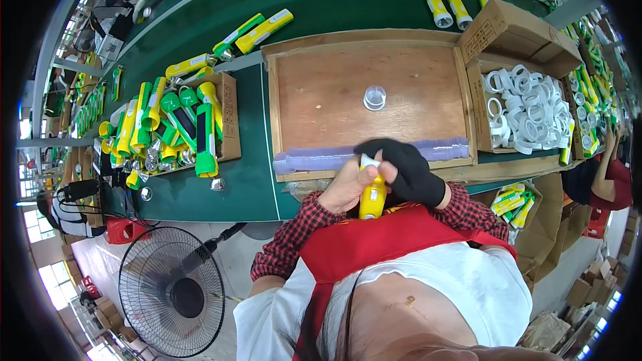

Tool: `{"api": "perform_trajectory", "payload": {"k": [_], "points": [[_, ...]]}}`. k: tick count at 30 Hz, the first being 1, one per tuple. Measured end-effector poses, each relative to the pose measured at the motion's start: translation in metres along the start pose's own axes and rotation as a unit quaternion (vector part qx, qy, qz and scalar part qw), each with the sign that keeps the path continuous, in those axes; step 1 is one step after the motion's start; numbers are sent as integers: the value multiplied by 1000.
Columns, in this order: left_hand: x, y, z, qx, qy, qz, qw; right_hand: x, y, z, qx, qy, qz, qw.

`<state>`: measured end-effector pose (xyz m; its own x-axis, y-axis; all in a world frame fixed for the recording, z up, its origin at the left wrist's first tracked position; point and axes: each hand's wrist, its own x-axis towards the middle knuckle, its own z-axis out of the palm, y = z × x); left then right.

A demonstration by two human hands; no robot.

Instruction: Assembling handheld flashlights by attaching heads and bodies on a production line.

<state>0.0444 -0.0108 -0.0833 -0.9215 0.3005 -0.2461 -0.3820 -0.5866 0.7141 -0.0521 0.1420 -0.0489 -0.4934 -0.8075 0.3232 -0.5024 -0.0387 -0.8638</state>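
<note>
Close to my body, over the near edge of the wooden tray, I hold a yellow flashlight (372,202) with its white end up and away from me. My bare left hand (346,188) is wrapped round its left side, thumb across the front. My right hand (409,172), in a black fingerless glove, grips the white end from the right; its fingers partly hide that end. A small clear round plastic piece (374,98) lies on the wooden tray (321,73), beyond my hands. A purple strip (307,160) runs along the tray's near side.
At left, a cardboard box (231,117) overflows with green and yellow flashlights. White plastic rings (528,110) fill a box at right. More yellow flashlights (436,5) lie across the green table (354,0). A fan (172,292) stands at lower left. Other people work nearby.
</note>
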Motion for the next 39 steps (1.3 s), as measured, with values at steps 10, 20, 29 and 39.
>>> {"api": "perform_trajectory", "payload": {"k": [10,20,29,39], "points": [[18,-9,6,-63,60,14,996,-7,1,-2,-109,33,-85,990],[12,43,25,39,-23,-19,999,41,-4,-30,115,158,-69,978],[25,59,23,113,-13,-61,992,34,-1,-38,64,147,-1,987],[27,86,28,105,-7,-160,982,67,-2,-68,48,-40,7,998]]}}
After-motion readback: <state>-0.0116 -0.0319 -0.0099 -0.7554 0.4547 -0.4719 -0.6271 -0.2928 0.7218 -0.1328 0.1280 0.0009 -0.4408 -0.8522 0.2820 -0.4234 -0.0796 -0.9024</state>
